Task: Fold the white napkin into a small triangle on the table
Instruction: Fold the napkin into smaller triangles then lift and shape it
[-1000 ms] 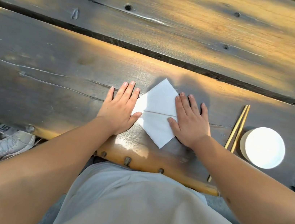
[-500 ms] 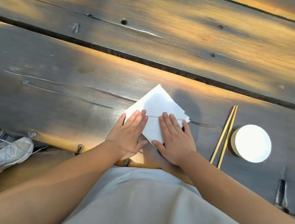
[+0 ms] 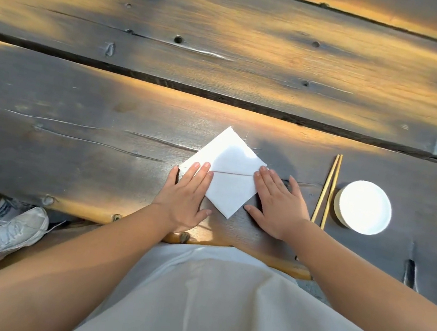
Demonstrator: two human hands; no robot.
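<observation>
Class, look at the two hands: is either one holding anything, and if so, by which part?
Nothing is gripped. The left hand and right hand lie flat, pressing the white napkin onto the table at its left and right corners.

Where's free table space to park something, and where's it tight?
Free: the dark wooden plank left of the left hand, and the far plank beyond the gap. Tight: right of the white folded napkin, where the right hand, wooden chopsticks and round white dish sit close together.

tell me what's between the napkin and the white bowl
In the head view, the right hand pressing the napkin's right corner, then a pair of chopsticks beside the bowl.
</observation>
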